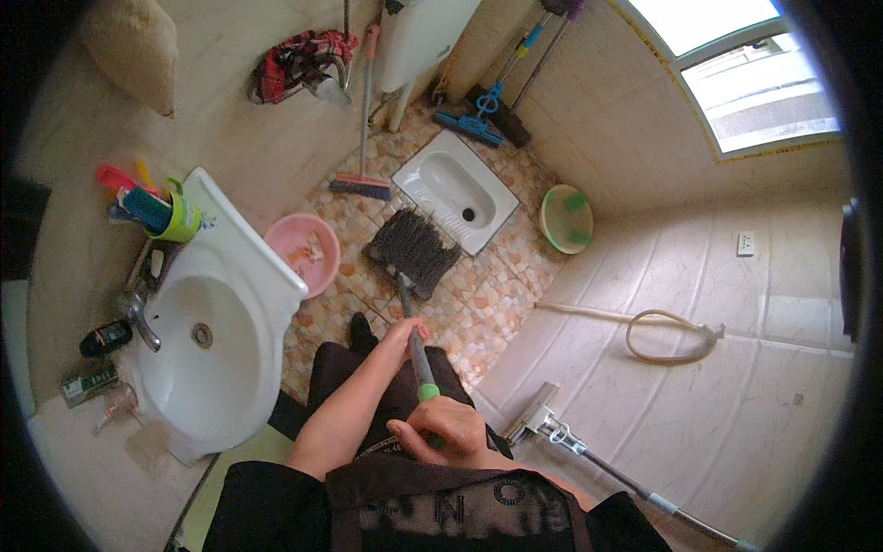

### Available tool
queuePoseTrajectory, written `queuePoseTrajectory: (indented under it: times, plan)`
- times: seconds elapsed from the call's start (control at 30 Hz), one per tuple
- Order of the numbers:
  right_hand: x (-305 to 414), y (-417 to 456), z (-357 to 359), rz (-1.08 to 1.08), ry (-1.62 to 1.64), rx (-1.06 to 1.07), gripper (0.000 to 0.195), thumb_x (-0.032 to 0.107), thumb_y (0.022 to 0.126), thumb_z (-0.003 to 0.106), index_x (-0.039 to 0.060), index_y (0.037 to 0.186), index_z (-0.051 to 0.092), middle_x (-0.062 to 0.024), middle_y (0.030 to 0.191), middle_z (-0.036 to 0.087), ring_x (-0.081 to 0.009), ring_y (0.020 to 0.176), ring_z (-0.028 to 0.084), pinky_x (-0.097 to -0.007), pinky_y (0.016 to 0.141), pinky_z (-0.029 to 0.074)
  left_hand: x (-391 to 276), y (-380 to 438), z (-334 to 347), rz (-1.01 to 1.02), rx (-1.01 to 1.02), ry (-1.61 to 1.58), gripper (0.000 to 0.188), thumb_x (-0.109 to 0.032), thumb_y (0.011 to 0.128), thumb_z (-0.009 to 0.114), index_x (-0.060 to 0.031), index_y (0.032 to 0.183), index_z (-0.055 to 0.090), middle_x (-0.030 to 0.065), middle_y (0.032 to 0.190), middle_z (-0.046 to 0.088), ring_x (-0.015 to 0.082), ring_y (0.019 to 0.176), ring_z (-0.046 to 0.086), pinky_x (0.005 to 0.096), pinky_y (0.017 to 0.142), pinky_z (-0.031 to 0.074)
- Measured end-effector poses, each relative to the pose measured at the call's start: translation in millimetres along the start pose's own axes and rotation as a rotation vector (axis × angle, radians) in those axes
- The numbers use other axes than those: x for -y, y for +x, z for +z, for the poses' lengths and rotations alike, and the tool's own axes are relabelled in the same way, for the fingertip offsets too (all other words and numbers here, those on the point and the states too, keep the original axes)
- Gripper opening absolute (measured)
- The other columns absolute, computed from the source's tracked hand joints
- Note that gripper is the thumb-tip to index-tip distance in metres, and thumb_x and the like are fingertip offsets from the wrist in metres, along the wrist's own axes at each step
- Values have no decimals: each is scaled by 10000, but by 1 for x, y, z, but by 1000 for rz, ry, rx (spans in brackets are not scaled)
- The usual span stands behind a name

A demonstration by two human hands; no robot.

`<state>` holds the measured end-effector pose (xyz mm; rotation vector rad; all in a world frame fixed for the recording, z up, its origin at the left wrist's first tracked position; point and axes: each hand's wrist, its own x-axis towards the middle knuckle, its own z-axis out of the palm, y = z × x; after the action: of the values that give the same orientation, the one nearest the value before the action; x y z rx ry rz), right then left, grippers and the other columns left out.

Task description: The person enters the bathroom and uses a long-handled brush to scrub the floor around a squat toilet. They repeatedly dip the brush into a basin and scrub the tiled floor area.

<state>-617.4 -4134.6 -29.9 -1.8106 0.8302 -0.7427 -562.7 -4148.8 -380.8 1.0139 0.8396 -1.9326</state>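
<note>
A mop (414, 250) with a dark, shaggy head rests on the patterned tile floor (331, 303), its grey handle running up towards my body. My left hand (408, 338) is wrapped around the middle of the handle. Higher up, just past a green ring, my right hand (447, 429) grips the handle's end. The mop head lies beside the near edge of a white squat toilet (452, 186). To its left is a pink plastic basin (319, 257) with pale bits inside, and a broom (361, 185) with dark bristles leans on the wall just beyond.
At the left is a white washbasin (259, 345) holding a green cup (181, 219) of brushes. A green-and-cream basin (567, 219) leans at the right wall. A blue squeegee mop (472, 127) stands in the back corner. A sponge mop (545, 417) lies near my right side.
</note>
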Motion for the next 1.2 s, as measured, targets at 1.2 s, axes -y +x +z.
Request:
queuePoseTrajectory:
  times: [1.2]
  plan:
    - [-98,120,-8,-119,300,771,174,131,732,576,57,890,575,-87,661,574,-273,613,609,-395,527,448,-58,10,5,197,-51,124,327,-186,887,516,-22,605,538,90,548,550,188,467,527,326,442,421]
